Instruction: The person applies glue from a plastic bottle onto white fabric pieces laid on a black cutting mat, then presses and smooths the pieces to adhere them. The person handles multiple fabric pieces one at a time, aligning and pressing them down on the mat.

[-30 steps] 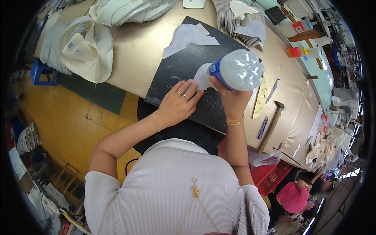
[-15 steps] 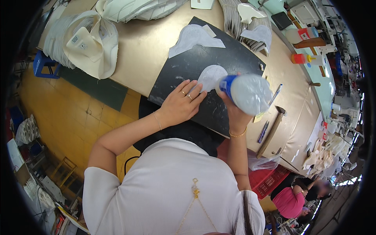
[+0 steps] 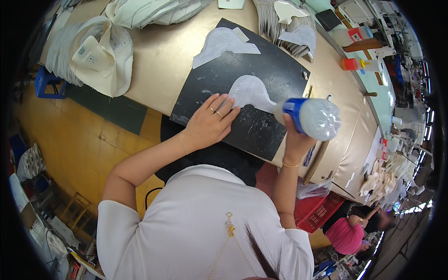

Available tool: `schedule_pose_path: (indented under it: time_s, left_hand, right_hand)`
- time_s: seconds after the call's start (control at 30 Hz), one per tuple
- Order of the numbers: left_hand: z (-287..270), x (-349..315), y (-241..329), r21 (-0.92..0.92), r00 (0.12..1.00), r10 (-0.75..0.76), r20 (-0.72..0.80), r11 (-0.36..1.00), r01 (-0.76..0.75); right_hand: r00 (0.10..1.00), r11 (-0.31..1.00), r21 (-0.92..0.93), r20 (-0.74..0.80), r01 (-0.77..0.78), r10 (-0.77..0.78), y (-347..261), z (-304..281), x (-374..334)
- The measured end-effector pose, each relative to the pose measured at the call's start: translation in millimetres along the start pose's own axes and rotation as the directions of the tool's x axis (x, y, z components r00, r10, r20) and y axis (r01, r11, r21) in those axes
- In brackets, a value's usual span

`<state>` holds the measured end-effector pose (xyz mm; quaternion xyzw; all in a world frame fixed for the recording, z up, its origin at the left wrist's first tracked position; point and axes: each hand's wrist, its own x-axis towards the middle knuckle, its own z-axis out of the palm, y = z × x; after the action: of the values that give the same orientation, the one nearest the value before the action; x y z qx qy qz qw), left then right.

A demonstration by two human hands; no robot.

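Observation:
A curved light-grey piece (image 3: pixel 252 91) lies on a black board (image 3: pixel 200 88) in front of me. My left hand (image 3: pixel 210 122) rests at its left end, fingers stretched out and touching it. In my right hand (image 3: pixel 298 140) is a clear plastic bottle (image 3: pixel 319 119) with a blue band and whitish contents. The bottle is tilted, base toward the upper right, its narrow end by the right tip of the curved piece. I cannot make out its mouth. Farther up the board lies a second curved grey piece (image 3: pixel 221 44), with a small pale scrap at its edge.
Stacks of cream pieces (image 3: pixel 100 60) stand at the table's left, with another stack (image 3: pixel 298 37) at the far right. A hammer (image 3: pixel 317 161) and a pen (image 3: pixel 309 156) lie right of my right hand. Bottles (image 3: pixel 352 36) line the right ledge. Two people sit at lower right.
My right hand has moved the bottle rightward along the curved piece, uncovering its right part. My left hand stays at the left end. The whole view has shifted slightly.

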<state>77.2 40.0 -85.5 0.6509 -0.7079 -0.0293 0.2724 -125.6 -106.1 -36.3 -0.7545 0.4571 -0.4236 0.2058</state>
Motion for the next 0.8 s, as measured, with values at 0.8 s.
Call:
schedule_pose_path:
  time_s: [0.8]
  left_hand:
    - [-3,57,-46,-0.241,0.961,-0.267,-0.071,0.940,0.243]
  right_hand:
    - [0.979,0.944,0.322,0.204,-0.074,0.007,-50,49,30]
